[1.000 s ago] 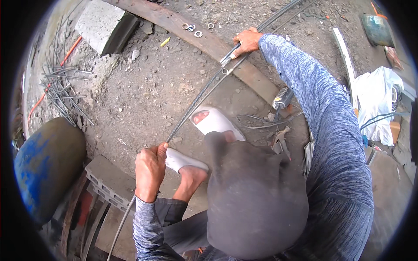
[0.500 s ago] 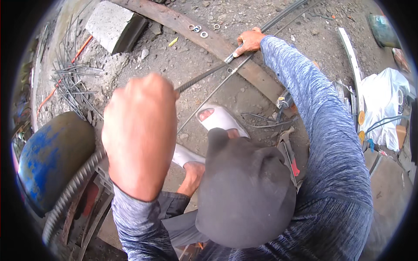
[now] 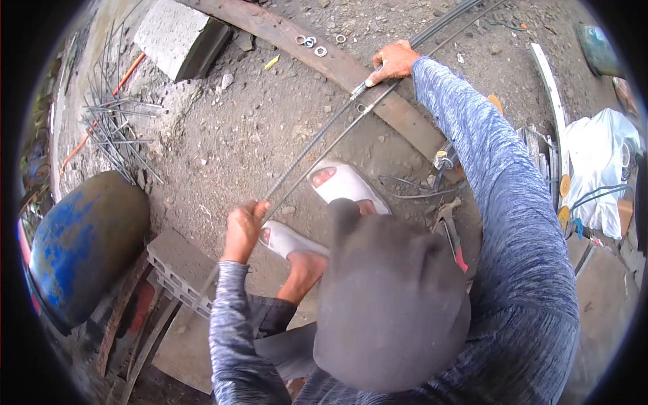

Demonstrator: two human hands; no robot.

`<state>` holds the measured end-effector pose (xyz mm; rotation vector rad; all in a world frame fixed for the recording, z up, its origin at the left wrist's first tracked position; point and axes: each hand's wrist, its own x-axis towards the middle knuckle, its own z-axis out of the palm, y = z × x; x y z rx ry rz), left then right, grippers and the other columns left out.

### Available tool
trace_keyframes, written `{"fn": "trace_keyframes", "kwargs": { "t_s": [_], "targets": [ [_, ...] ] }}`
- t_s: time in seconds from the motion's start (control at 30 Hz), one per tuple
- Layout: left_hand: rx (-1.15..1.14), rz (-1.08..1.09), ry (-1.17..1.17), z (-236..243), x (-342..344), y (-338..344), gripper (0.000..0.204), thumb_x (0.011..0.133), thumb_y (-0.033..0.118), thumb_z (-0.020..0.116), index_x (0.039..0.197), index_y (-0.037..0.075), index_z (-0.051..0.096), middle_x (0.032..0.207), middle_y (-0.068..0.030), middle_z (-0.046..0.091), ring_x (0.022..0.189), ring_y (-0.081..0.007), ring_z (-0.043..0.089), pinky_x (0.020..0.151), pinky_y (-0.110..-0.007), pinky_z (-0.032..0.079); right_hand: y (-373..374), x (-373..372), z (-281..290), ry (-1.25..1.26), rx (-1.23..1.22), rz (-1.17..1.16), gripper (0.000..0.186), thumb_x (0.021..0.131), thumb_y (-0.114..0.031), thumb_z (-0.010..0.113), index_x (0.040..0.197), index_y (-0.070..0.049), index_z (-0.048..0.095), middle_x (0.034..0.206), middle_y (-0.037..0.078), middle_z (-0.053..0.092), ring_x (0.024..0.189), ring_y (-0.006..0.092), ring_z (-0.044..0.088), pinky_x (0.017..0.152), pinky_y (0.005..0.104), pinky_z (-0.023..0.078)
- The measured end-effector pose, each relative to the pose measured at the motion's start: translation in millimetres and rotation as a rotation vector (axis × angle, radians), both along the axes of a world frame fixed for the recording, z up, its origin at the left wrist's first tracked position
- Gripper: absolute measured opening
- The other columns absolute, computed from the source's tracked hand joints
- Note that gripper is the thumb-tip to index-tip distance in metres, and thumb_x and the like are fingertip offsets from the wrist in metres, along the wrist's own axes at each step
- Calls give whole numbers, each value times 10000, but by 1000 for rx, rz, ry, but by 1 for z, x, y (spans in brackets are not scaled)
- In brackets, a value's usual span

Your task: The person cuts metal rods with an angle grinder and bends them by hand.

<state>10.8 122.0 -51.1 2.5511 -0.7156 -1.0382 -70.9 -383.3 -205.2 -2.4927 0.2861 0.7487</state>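
Note:
My left hand (image 3: 244, 231) is closed round a ribbed steel rod (image 3: 308, 148), just left of my feet. The rod slants up and right toward my right hand (image 3: 395, 62), which is closed over it at the wooden plank (image 3: 420, 133). A thinner rod (image 3: 329, 150) runs close beside it, with a small ring near the plank's edge. Beyond my right hand, more rods (image 3: 445, 21) stretch to the upper right. The grip under my right palm is partly hidden. Several metal rings (image 3: 320, 51) lie on and beside the plank.
A concrete block (image 3: 174, 37) and thin cut rods (image 3: 118, 135) lie at the upper left. A blue-brown rounded vessel (image 3: 88, 250) and a hollow block (image 3: 179, 266) stand at the left. A white plastic bag (image 3: 597, 169) lies right. A grey cap (image 3: 391, 304) covers the lower middle.
My left hand has come down and away from the camera, from a raised position to beside my feet, lowering the rod's near end. My right hand stays at the plank.

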Motion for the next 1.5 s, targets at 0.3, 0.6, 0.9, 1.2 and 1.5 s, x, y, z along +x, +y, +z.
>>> {"fn": "trace_keyframes", "kwargs": {
  "t_s": [0.3, 0.6, 0.9, 1.2, 1.5],
  "targets": [
    [-56, 371, 39, 16, -40, 47, 393, 1021, 309, 582, 866, -40, 680, 632, -215, 596, 569, -242, 583, 581, -430, 456, 9, 18, -10, -106, -52, 93, 719, 669, -775, 691, 884, -90, 739, 777, 122, 697, 802, 314, 661, 863, 473, 362],
    [-159, 335, -612, 40, 146, 157, 361, 1034, 264, 543, 885, -28, 694, 713, -163, 620, 654, -229, 588, 621, -413, 465, -4, -3, 2, -83, -32, -37, 621, 614, -671, 785, 815, -85, 736, 806, 129, 699, 896, 298, 650, 980, 436, 331],
    [-374, 4, -659, 37, 225, 66, 293, 949, 129, 628, 1217, 19, 669, 1185, -190, 706, 1040, -324, 692, 905, -430, 536, -3, 6, 4, 34, -18, -103, 586, 638, -642, 812, 784, -85, 701, 773, 96, 673, 834, 270, 601, 973, 406, 339],
    [-220, 207, 59, -142, -62, 32, 517, 897, 392, 748, 1182, -32, 670, 1180, -254, 676, 1108, -409, 654, 946, -455, 517, -42, -26, 2, -90, -168, 5, 717, 654, -737, 741, 946, -82, 752, 887, 150, 721, 889, 312, 675, 887, 435, 417],
    [-256, 225, -122, -138, -66, 51, 265, 923, 232, 740, 991, -18, 686, 862, -223, 684, 788, -388, 675, 719, -443, 524, 7, -38, 21, -191, -226, 100, 849, 729, -685, 752, 1354, -133, 589, 1410, 117, 547, 1396, 307, 413, 1184, 548, 229]
  ]
}}
